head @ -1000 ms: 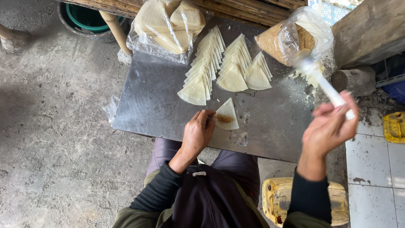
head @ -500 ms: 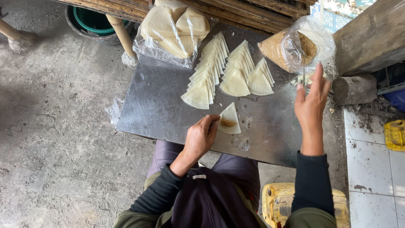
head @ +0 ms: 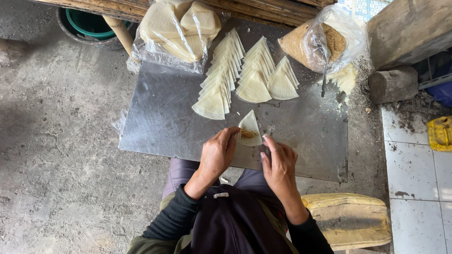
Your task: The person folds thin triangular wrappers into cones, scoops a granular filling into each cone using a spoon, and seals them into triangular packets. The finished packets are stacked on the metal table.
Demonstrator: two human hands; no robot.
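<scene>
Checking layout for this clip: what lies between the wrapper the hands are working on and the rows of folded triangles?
Head view: only bare metal sheet separates the filled wrapper from the triangle rows.

Two clear plastic bags at the sheet's far edge: pale wrappers (head: 181, 30), brown crumbs (head: 325, 42).

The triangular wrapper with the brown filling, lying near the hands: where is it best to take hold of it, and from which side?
Probably the bare pointed end of the triangular wrapper, approached from the far side. The filling lies near the wide edge, where the left hand already touches it.
</scene>
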